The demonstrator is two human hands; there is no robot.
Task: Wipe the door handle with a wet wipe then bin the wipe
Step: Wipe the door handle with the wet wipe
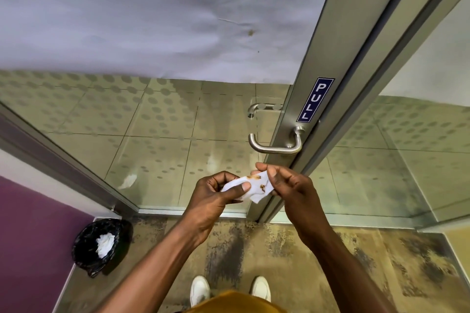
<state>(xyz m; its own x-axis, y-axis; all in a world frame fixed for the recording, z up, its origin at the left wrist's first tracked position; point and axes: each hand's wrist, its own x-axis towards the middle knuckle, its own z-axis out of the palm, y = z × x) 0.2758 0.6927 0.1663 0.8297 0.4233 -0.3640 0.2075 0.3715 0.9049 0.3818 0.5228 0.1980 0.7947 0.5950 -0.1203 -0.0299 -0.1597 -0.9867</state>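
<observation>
Holding white wipe [256, 187] (brown stains) w/ both hands, below handle [276, 143].

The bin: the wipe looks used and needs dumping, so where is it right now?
In the head view the bin sits low on the person's left, on the floor against the purple wall, beside the glass partition's bottom corner; it has a black liner and white waste inside.

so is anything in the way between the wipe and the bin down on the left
Nothing visible is. The wipe is held between the left hand and right hand, below the door handle. The black-lined bin stands by the purple wall, open-topped, with only bare floor between.
</observation>
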